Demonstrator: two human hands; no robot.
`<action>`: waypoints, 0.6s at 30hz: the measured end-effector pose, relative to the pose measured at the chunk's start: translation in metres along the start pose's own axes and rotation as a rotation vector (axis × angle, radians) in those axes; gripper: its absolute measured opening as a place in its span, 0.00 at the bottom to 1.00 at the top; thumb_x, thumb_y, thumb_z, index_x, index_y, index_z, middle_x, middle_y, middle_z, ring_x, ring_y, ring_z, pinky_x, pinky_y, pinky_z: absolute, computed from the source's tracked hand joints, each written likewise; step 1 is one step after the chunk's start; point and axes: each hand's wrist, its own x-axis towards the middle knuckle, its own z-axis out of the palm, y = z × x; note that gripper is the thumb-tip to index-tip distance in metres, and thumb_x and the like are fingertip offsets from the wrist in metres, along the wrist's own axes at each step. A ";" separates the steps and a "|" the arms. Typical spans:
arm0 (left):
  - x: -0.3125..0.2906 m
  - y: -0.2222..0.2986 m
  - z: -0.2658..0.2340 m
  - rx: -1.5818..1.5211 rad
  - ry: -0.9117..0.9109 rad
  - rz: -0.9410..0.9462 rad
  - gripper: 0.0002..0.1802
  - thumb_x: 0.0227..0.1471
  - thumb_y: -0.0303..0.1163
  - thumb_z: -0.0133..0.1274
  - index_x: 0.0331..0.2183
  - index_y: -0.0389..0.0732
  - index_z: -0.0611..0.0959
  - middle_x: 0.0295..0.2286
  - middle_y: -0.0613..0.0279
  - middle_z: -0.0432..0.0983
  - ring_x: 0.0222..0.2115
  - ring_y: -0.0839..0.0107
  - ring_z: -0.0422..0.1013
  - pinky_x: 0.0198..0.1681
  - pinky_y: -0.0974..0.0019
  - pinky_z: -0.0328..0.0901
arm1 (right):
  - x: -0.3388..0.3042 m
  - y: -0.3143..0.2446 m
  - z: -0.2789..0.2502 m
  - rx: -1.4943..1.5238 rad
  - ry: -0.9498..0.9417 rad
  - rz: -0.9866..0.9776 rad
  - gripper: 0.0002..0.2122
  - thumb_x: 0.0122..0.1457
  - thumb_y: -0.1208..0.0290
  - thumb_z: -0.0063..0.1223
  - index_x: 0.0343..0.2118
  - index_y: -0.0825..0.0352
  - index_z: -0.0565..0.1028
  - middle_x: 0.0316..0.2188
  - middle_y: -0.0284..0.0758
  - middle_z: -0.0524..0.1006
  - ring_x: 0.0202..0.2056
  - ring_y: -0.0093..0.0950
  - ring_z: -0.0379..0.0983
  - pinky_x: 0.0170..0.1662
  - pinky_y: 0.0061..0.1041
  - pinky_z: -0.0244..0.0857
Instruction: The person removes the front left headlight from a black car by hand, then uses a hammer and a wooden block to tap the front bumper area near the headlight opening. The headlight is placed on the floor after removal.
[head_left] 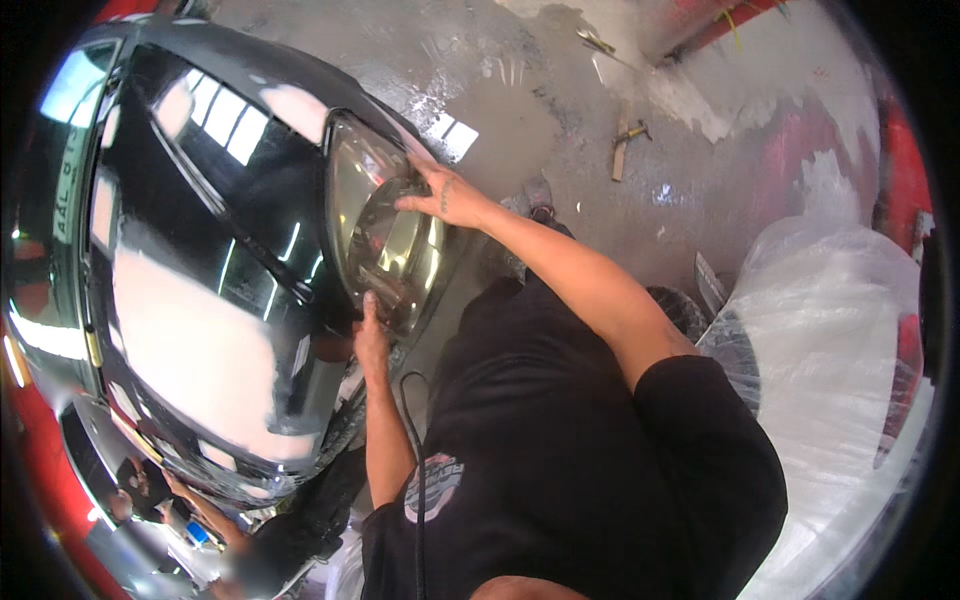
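A large headlight point(385, 235) with a yellowed clear lens sits at the front corner of a black car. At its outer end is my right hand point(445, 192), thumb lying on the lens and fingers reaching over the edge. My left hand point(371, 330) grips the opposite end, its thumb up against the lens and the other fingers mostly hidden. The headlight lies between both hands, close against the hood point(200, 340), which carries pale filler patches. Whether it is fixed in the body or loose, I cannot tell.
A black cable point(415, 450) hangs by my left forearm. A hammer point(632, 132) lies on the wet grey floor point(540, 110) beyond. Clear plastic sheeting point(820, 380) covers something at my right. Another person's arm point(205, 505) shows at lower left, near a blue object point(197, 533).
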 end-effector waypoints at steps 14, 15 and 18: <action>0.017 -0.017 0.004 -0.230 0.069 0.158 0.33 0.64 0.56 0.57 0.52 0.33 0.83 0.48 0.56 0.79 0.47 0.68 0.71 0.56 0.61 0.64 | -0.069 0.093 0.065 0.671 -0.106 0.459 0.46 0.60 0.46 0.66 0.70 0.74 0.58 0.59 0.50 0.74 0.59 0.38 0.72 0.59 0.37 0.68; 0.016 -0.016 0.005 -0.225 0.068 0.138 0.33 0.64 0.55 0.57 0.53 0.33 0.82 0.49 0.57 0.79 0.47 0.68 0.71 0.56 0.62 0.64 | -0.069 0.091 0.064 0.727 -0.147 0.511 0.45 0.60 0.47 0.66 0.70 0.74 0.59 0.59 0.48 0.74 0.58 0.37 0.72 0.58 0.36 0.69; 0.015 -0.011 0.006 -0.374 0.020 0.170 0.33 0.64 0.52 0.59 0.56 0.33 0.80 0.50 0.58 0.78 0.48 0.68 0.72 0.57 0.63 0.64 | -0.072 0.083 0.064 0.895 -0.117 0.519 0.48 0.57 0.44 0.68 0.64 0.85 0.63 0.58 0.59 0.73 0.61 0.45 0.71 0.64 0.36 0.64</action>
